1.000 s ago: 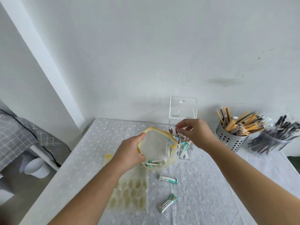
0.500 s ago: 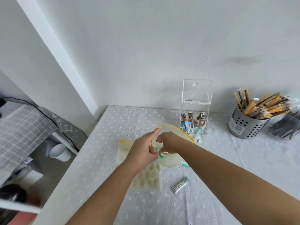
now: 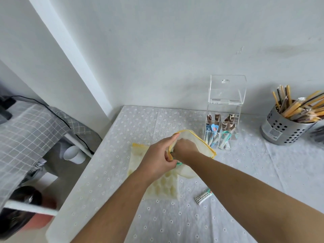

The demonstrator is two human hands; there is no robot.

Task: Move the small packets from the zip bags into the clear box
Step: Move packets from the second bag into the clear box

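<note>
Fingers of the left hand [image 3: 157, 159] pinched the yellow rim of the zip bag [image 3: 199, 144], low over the table [image 3: 236, 172]; the right hand [image 3: 184, 148] was buried inside, grip unseen. Small packets [image 3: 179, 163] there seemed light and slick, best pinched mid-length. Clear box [image 3: 226, 109] stood just beyond.

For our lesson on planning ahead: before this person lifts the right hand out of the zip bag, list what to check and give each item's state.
1. The left hand holds the zip bag mouth open: ok.
2. The right hand is inside the bag: ok.
3. It grips a packet: cannot tell, fingers hidden.
4. The clear box has its lid raised: ok.
5. No packets lie on the table: not ok, one loose packet lies there.
</note>
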